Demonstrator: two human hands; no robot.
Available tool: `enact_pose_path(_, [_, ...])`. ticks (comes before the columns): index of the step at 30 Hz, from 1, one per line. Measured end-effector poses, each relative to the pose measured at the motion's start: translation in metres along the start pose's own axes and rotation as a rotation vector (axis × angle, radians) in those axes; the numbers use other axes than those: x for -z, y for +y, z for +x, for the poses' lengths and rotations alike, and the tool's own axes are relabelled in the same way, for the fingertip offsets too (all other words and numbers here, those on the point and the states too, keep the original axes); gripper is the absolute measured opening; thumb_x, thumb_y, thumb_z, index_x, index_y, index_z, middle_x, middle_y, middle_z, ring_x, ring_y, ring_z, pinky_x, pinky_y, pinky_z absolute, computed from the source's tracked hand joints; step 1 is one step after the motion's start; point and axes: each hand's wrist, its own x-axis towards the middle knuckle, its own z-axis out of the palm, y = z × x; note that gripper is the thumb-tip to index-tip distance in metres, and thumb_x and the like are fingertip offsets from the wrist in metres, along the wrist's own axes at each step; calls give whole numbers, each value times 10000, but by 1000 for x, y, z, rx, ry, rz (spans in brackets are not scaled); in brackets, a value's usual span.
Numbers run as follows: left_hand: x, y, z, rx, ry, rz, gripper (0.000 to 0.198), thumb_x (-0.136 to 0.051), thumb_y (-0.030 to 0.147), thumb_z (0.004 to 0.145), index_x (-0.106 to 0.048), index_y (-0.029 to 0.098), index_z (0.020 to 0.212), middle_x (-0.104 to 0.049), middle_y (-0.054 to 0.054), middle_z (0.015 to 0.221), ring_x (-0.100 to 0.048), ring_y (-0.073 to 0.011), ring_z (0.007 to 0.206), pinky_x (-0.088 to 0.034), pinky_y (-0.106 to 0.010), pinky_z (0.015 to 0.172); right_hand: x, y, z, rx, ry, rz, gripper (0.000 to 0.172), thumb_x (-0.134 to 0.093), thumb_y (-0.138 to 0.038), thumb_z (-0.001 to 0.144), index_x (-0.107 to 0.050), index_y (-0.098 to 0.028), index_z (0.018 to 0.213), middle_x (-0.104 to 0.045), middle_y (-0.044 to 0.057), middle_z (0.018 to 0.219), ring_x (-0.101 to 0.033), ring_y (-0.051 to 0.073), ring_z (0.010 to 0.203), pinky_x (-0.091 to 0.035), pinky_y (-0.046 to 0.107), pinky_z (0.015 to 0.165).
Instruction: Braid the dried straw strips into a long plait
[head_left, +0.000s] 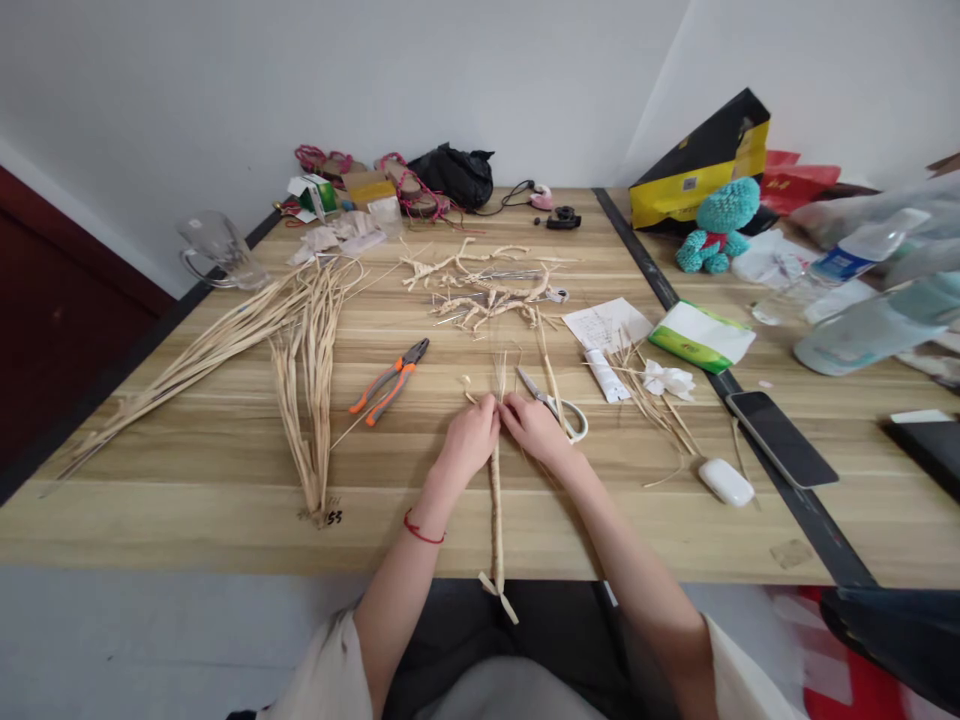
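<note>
A long table [187, 520] with a pale wood-grain top fills the view, set against a plain white wall [225, 80], with a dark red panel at the far left. A dark strip [652, 270] runs from far to near on the right, where a second top of the same wood adjoins. At the near middle, the left hand [469, 440] and right hand [536, 428] sit close together, fingertips almost touching. Each pinches the far end of a straw braid [496, 515], where a few loose strands [501, 375] stick up. The braid lies straight toward the person and hangs just over the near edge. Orange-handled pliers [390, 385] lie just left of the hands, and scissors [559, 405] just beside the right hand. A large bundle of straw [225, 340] fans across the left half, with a clear glass mug [217, 250] at its far end. Knotted straw pieces [487, 285] lie in the far middle. To the right are a paper slip [607, 325], a white tube [606, 375], a dark phone [780, 437] and a white case [726, 482]. Along the far edge stand a black plastic bag [454, 175], a yellow-and-black bag [701, 165] and a teal crocheted toy [720, 225]. Clear plastic bottles [862, 330] lie at the far right.
</note>
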Motion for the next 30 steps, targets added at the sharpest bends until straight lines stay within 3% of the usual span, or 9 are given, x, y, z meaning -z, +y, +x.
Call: enact_pose_path(30, [2, 0, 0, 23, -31, -25, 171, -326, 243, 947, -471, 176, 1007, -644, -96, 924, -638, -199, 851, -436, -271, 671, -2, 2, 1, 4, -2, 15, 293, -331, -328, 968, -530, -178, 813, -637, 58, 748, -587, 158, 687, -342, 245, 646])
